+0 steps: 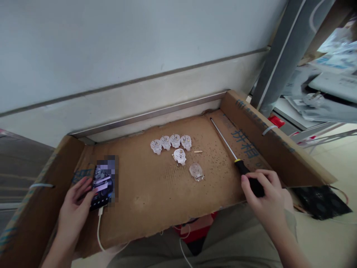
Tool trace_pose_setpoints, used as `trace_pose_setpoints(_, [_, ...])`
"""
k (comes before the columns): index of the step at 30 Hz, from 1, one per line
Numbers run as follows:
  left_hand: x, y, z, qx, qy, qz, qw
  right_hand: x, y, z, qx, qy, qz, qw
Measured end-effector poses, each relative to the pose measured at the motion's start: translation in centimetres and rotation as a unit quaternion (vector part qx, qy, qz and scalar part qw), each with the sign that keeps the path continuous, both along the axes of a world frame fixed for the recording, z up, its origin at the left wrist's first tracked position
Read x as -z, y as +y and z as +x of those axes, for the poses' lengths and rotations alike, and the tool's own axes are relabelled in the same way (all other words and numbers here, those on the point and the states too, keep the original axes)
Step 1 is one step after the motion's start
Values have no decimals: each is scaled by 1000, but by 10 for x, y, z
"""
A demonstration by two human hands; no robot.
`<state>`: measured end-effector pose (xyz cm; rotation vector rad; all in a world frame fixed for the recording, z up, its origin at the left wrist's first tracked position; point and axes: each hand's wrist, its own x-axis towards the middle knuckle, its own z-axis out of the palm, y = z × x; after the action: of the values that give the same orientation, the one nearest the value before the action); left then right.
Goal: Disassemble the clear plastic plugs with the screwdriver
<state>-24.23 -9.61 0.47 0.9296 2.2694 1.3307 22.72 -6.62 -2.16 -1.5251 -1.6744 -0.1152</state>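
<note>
My left hand [74, 204] is at the left side of a smartphone [102, 186] with a lit screen, its thumb and fingers closed about the near left part. A white cable is plugged into the phone's lower end. In my right hand [267, 197] is the black handle of a long screwdriver [224, 140], whose metal shaft lies along the cardboard and points away from me. Several clear plug housings with metal pins [175, 140] stand in a row mid-tray. Nearer me lie an opened white plug part [180, 156], a clear cover [196, 171] and a small brass strip [198, 151].
A shallow cardboard tray [139, 203] rests across my lap, with raised sides and dark specks on its floor. Behind it stands a pale wall panel [134, 44]. On the right are a grey metal post [281, 63], plastic-wrapped goods [329, 93] and a black object [320, 201].
</note>
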Motion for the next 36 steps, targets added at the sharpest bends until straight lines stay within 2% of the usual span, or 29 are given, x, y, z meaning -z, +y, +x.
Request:
trace_pose_setpoints(4, [-4, -6, 15, -22, 9, 2, 1000, 1, 1, 0, 0, -1, -3, 1000])
trace_pose_setpoints(8, [-1, -16, 26, -2, 30, -25, 999, 1, 1, 1, -14, 4, -7, 1000])
trace_pose_setpoints(14, [2, -24, 24, 38, -12, -15, 999, 2, 0, 2, -16, 31, -14, 999])
trace_pose_setpoints(19, [3, -25, 21, 42, -7, 2, 999, 5, -1, 2, -9, 45, -11, 999])
trace_pose_setpoints(26, [2, -27, 18, -54, -76, 93, 991, 6, -1, 2, -17, 52, -8, 998])
trace_pose_setpoints(31, [4, -27, 11, -60, -50, 49, 996, 5, -1, 3, -21, 51, -4, 998])
trace_pose_setpoints(36, [2, -26, 13, -65, -52, 47, 995, 7, 0, 3, -22, 50, -2, 999])
